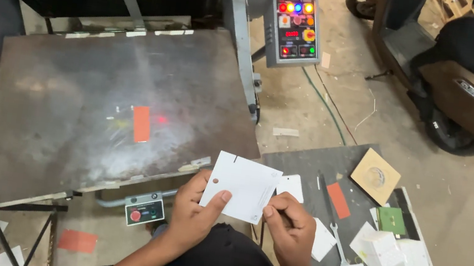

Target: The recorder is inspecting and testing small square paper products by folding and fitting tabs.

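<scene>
Concrete floor surrounds a worn metal table (pixel 69 97) at the left, its flat top bare except for an orange strip (pixel 141 124); its near edge runs just above the hands, leaving open room across most of the plate. Below that edge hangs a small switch box (pixel 144 209) with a red button. The left hand (pixel 192 213) pinches the lower left corner of a white card (pixel 242 186), thumb on top. The card is square, flat, slightly tilted, with a small round hole near its left edge and a short slit at its top. The right hand (pixel 292 227) grips its lower right corner, fingers curled. Further right, a dark side board (pixel 313 162) carries scattered white cards (pixel 384 252), crowded toward its right edge.
</scene>
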